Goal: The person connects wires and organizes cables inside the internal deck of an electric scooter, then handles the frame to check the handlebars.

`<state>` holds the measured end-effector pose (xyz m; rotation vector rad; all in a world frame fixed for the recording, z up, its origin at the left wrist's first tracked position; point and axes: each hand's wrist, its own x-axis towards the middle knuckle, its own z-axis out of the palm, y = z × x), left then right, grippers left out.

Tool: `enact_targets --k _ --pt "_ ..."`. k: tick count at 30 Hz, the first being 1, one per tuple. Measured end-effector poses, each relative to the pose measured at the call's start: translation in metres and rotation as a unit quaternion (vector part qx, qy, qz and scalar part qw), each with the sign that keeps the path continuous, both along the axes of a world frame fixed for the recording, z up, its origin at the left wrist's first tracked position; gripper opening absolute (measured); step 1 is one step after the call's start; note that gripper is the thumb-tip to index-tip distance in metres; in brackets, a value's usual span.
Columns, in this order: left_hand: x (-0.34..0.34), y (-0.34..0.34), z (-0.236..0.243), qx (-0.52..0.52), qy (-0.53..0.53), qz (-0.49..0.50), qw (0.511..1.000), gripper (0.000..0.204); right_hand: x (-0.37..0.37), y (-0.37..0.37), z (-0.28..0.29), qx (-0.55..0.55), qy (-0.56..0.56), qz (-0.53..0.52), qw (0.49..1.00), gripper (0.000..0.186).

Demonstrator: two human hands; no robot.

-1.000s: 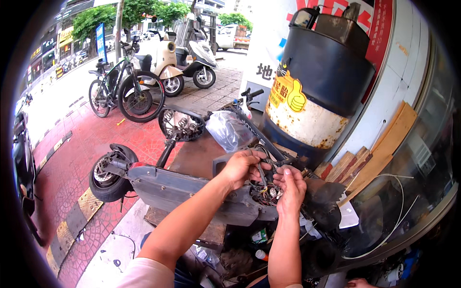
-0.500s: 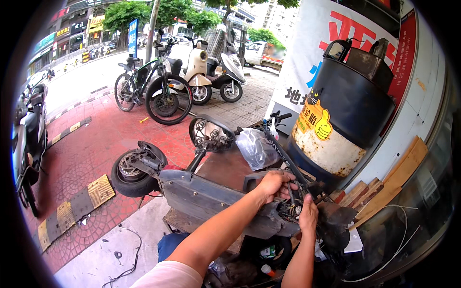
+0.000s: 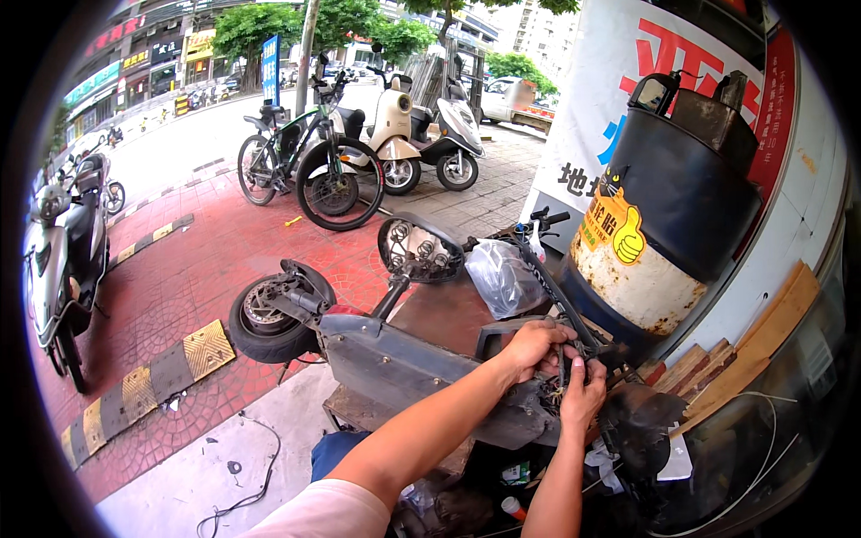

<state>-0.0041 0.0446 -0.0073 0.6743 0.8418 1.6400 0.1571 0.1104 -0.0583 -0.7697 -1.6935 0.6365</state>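
Note:
A dark, dismantled electric scooter (image 3: 399, 381) lies on its side on a low wooden stand, its wheel (image 3: 269, 323) to the left and its saddle underside with springs (image 3: 417, 247) upward. My left hand (image 3: 536, 348) is closed on a dark cable (image 3: 563, 363) above the open wiring compartment (image 3: 547, 394). Just to the right, my right hand (image 3: 585, 386) pinches at the same cable, its fingertips partly hidden. A clear plastic bag (image 3: 502, 273) rests behind my hands on a brown board (image 3: 430, 314).
A dark barrel (image 3: 664, 224) stands back right beside wooden planks (image 3: 753, 341). A bicycle (image 3: 332, 188) and parked scooters (image 3: 395, 134) are behind; another scooter (image 3: 67, 260) is at left. A striped rubber strip (image 3: 170, 381) and loose black cable (image 3: 269, 466) lie on the ground.
The view has swung left and up, so the scene sits further right. My right hand's fingers have closed in nearer my left hand on the cable.

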Motion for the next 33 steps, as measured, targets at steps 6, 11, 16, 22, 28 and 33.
enact_targets --k 6,11,16,22,28,33 --pt "0.001 0.001 0.002 -0.001 0.011 0.003 1.0 0.028 0.0029 -0.0004 -0.0013 0.038 -0.017 -0.032 0.999 0.05" --pt "-0.0006 0.0003 0.001 -0.002 0.004 0.002 1.0 0.027 0.0034 -0.0089 0.0048 0.044 -0.018 -0.025 0.999 0.047" --pt "-0.0007 0.0031 -0.0009 -0.002 0.003 -0.001 1.0 0.027 0.0047 -0.0075 0.006 0.044 -0.022 -0.019 0.999 0.045" --pt "0.0007 0.0033 -0.0006 -0.003 0.01 0.004 1.0 0.027 0.0068 -0.0076 0.0045 0.037 -0.026 -0.022 0.999 0.048" --pt "0.0004 0.0032 -0.0005 -0.003 0.011 0.003 1.0 0.027 0.0076 -0.0087 0.0055 0.028 -0.023 -0.012 0.999 0.051" --pt "-0.0006 0.0027 -0.0013 0.005 0.01 0.005 1.0 0.027 0.0072 -0.0069 0.0039 0.02 -0.019 -0.003 1.0 0.05"
